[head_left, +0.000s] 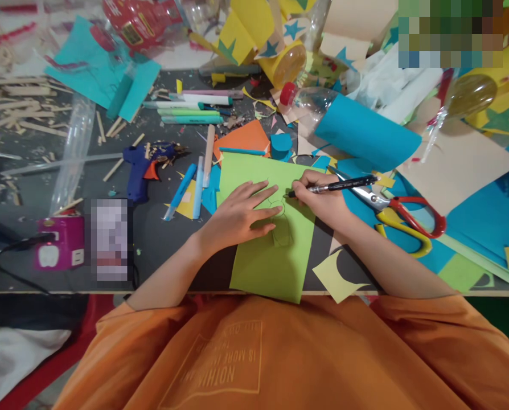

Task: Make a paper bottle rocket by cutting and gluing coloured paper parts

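Left hand [237, 219]: was palm down, fingers spread — it lay across the light-green rectangular paper sheet [265, 273], fingertips over a thin-lined outline [281, 230].
Paper sheet: lay beneath both hands, long axis running near to far, its near end past the edge of the tabletop [160, 256].
Right hand [324, 200]: pinched a slim black pen [344, 184], tip beside the outline's upper right, close to the left fingertips.
Tabletop: was dark and crowded — pale wooden sticks [28, 91], blue glue gun [137, 176], blue-wrapped plastic bottle [365, 134], red-and-yellow-handled metal scissors [380, 202].

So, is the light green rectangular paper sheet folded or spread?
Spread: the green sheet lies flat under the left hand, no fold visible.
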The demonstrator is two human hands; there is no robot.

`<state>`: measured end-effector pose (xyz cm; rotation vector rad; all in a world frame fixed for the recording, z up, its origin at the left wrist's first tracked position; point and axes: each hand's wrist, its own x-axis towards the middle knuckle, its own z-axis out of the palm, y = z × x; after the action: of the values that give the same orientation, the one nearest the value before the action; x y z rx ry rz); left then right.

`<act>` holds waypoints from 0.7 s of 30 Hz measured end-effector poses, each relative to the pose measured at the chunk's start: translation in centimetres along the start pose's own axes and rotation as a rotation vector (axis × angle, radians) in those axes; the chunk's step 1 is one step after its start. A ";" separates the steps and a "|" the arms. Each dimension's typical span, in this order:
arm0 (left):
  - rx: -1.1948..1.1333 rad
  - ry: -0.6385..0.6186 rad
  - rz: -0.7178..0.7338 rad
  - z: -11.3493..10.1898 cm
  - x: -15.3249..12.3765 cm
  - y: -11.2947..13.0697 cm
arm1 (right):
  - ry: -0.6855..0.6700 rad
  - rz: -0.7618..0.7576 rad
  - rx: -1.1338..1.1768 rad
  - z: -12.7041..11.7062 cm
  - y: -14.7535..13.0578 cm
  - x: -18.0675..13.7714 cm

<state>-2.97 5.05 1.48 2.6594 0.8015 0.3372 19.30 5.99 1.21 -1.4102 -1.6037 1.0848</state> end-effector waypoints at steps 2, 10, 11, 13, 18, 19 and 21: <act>-0.002 -0.013 -0.009 0.0 0.0 0.0 | 0.010 0.006 0.001 0.0 0.1 0.0; 0.021 -0.005 0.012 0.0 0.0 0.0 | 0.091 -0.024 0.106 0.0 0.4 0.0; 0.026 0.003 0.023 0.0 0.0 0.1 | 0.108 -0.022 0.143 0.1 0.4 0.0; 0.030 0.016 0.048 -0.1 0.1 0.3 | 0.130 -0.015 0.196 0.1 0.3 0.0; 0.028 0.021 0.123 -0.1 0.2 0.7 | 0.111 -0.008 0.200 0.0 0.3 0.2; 0.028 0.014 0.131 -0.1 0.3 0.7 | 0.104 -0.006 0.191 -0.1 0.3 0.2; 0.027 0.000 0.136 -0.1 0.3 0.7 | 0.085 -0.001 0.169 -0.1 0.3 0.2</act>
<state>-2.43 4.65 1.87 2.7456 0.6314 0.3634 19.48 6.24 0.95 -1.3253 -1.4177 1.1180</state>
